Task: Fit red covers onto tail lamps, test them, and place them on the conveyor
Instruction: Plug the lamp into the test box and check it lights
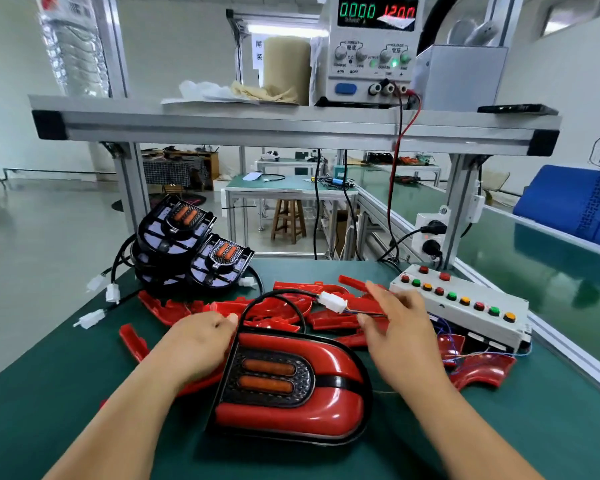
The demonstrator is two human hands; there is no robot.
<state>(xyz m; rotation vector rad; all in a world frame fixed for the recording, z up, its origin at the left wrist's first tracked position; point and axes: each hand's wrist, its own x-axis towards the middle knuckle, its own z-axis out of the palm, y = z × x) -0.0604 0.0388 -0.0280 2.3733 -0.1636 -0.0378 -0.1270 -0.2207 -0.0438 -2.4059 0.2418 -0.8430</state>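
— Where's the lamp sitting?
— The red-covered black tail lamp (288, 386) lies flat on the dark green tabletop (49, 393), close in front, with its two orange bars facing up.
— And the hands?
— The left hand (198, 341) has its fingers curled over the lamp's upper left corner, thumb by the black cable (274, 293) that loops up from it. The right hand (399, 327) holds the thin coloured wires (354, 310) between thumb and fingers, just beside the white plastic plug (332, 301) at the cable's end.
— What's around it?
— Loose glossy red plastic covers (284, 315) lie scattered behind the lamp. There's a stack of uncovered black lamps (187, 247) at far left and a white box of coloured push-buttons (465, 306) to the right, with the green conveyor belt (551, 258) beyond it. On the aluminium shelf (291, 124) above, a grey bench power supply (371, 57) reads 0.000 and 12.00.
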